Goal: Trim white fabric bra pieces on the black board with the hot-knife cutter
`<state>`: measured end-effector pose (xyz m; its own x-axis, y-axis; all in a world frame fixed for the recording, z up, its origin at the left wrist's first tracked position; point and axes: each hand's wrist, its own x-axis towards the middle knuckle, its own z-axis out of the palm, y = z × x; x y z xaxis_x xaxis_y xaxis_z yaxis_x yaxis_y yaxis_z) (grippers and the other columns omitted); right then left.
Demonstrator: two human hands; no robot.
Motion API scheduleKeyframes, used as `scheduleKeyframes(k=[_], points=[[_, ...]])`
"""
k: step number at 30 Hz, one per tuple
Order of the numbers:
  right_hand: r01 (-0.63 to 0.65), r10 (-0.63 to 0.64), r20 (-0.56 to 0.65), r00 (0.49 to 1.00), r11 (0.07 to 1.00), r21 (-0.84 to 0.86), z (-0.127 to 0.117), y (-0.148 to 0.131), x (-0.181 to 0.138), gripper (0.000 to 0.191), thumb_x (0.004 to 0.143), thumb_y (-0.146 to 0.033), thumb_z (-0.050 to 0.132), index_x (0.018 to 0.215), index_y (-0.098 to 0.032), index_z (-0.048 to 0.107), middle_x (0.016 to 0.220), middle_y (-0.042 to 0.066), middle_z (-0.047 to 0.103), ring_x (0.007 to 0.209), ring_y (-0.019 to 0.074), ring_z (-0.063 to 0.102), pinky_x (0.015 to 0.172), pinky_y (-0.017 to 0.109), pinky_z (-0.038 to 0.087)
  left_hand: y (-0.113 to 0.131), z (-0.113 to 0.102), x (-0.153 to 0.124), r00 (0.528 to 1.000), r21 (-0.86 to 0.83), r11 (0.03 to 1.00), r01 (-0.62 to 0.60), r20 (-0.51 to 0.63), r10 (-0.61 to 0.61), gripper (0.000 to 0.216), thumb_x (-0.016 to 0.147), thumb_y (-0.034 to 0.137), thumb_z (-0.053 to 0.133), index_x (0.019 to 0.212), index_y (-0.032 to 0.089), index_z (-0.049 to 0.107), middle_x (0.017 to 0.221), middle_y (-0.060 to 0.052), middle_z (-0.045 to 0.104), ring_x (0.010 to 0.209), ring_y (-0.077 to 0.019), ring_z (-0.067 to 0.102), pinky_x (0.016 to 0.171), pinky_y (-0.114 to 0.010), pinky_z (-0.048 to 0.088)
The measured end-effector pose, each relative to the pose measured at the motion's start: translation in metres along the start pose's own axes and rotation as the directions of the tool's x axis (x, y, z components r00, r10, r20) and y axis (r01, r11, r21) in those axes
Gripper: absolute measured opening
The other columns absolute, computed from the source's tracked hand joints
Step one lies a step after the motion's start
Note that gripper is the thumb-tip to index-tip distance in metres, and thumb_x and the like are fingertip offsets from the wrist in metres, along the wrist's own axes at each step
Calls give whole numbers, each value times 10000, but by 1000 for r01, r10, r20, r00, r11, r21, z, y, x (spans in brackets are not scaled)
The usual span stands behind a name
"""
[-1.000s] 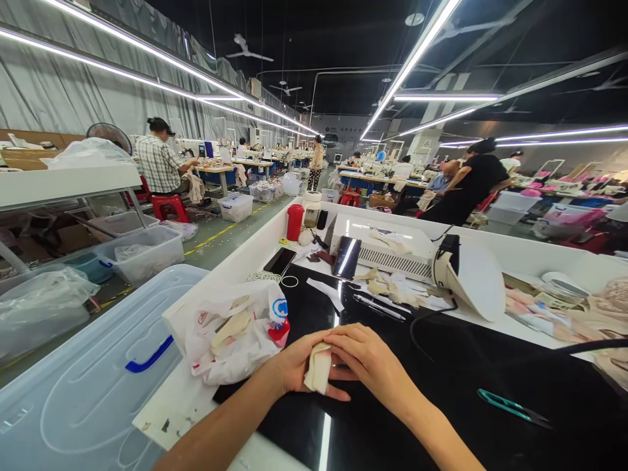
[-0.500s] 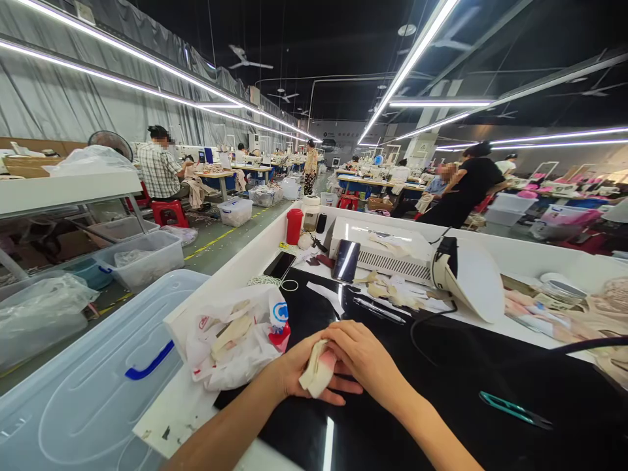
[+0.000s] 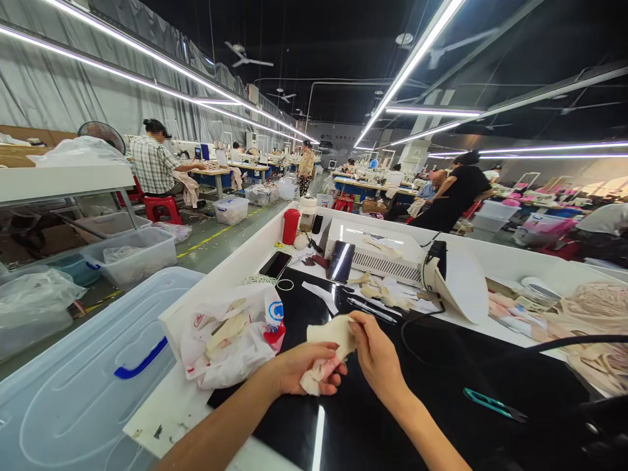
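Observation:
Both my hands are over the black table top (image 3: 383,399). Cream fabric pieces (image 3: 328,331) are between them, with a pink patch showing low down. My left hand (image 3: 307,369) is closed around the lower part of the fabric, its thumb across the front. With thumb and fingers pinched, my right hand (image 3: 375,350) grips the upper right edge. How many layers there are I cannot tell. Left of my hands sits a white plastic bag (image 3: 196,340) with cream scraps in it. A teal thread snipper (image 3: 493,403) lies to the right on the black surface.
Beyond my hands lie a pen (image 3: 371,309), fabric scraps (image 3: 377,288) and a phone (image 3: 275,264). A white lamp (image 3: 461,281) stands behind, its cable crossing rightward. At left is a lidded plastic bin (image 3: 98,347). Several people work at sewing tables farther off.
My right hand has drawn back to the right from over my left palm, lifting the fabric's upper edge so it opens out. My left fingers have curled around the lower part.

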<state>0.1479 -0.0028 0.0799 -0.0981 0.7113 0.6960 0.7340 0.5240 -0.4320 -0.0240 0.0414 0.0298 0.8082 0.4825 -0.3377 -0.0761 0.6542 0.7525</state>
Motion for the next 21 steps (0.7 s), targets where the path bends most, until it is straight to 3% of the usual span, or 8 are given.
scheduleKeyframes(k=[5, 7, 10, 14, 16, 17, 19, 21], points=[[-131, 130, -91, 987, 991, -12, -19, -3, 4, 201, 1068, -288, 368, 1031, -211, 550, 740, -25, 590, 579, 126, 556, 550, 216, 465, 1, 14, -7, 982, 361, 926, -112, -100, 158, 734, 765, 365, 754, 1417, 200, 458, 900, -35, 637, 648, -138, 595, 604, -302, 542], [-152, 151, -65, 986, 988, -19, -27, -5, 1, 202, 1065, -297, 379, 1017, -218, 558, 733, -32, 584, 578, 123, 549, 546, 210, 458, 0, 17, -13, 956, 515, 842, -162, -131, 264, 659, 767, 335, 747, 1379, 211, 535, 935, -32, 633, 694, -159, 605, 654, -328, 551], [-158, 158, 11, 987, 987, -20, -35, -11, -8, 189, 1058, -303, 405, 1003, -236, 573, 736, -41, 595, 589, 119, 557, 554, 202, 458, 2, 19, -22, 896, 694, 681, -234, -117, 427, 424, 771, 315, 746, 1182, 224, 692, 1035, -42, 667, 949, -243, 632, 892, -384, 522], [-158, 159, 162, 974, 987, -24, -40, -18, -26, 193, 1063, -280, 379, 1010, -252, 563, 774, -37, 610, 634, 120, 582, 588, 204, 470, 12, 16, -27, 817, 823, 474, -314, -19, 576, 296, 800, 303, 730, 1088, 234, 751, 1329, -78, 630, 1296, -321, 503, 1170, -453, 312], [-132, 140, 234, 962, 990, -49, -40, -21, -33, 204, 1066, -248, 349, 1032, -253, 550, 790, -31, 615, 647, 122, 597, 597, 209, 479, 18, 15, -26, 797, 794, 500, -347, -32, 604, 293, 881, 354, 657, 1126, 218, 744, 1401, -95, 587, 1341, -299, 479, 1196, -438, 282], [-100, 115, 263, 958, 993, -68, -39, -21, -36, 208, 1064, -226, 341, 1043, -250, 546, 798, -26, 621, 653, 124, 610, 600, 212, 486, 20, 15, -26, 799, 764, 538, -356, -50, 599, 328, 927, 401, 598, 1146, 199, 733, 1370, -112, 605, 1301, -284, 524, 1171, -434, 330], [11, 25, 313, 949, 994, -111, -34, -20, -41, 211, 1048, -179, 346, 1074, -245, 545, 827, -10, 646, 683, 138, 645, 612, 226, 506, 23, 16, -26, 830, 700, 621, -354, -70, 553, 456, 984, 503, 478, 1170, 156, 708, 1222, -137, 679, 1127, -256, 646, 1032, -419, 483], [154, -94, 345, 934, 976, -153, -28, -17, -45, 231, 1021, -136, 360, 1106, -237, 549, 856, 11, 679, 714, 163, 679, 624, 250, 529, 24, 19, -28, 890, 665, 679, -311, -47, 453, 530, 991, 564, 430, 1194, 150, 692, 1105, -127, 721, 982, -232, 699, 873, -382, 561]])
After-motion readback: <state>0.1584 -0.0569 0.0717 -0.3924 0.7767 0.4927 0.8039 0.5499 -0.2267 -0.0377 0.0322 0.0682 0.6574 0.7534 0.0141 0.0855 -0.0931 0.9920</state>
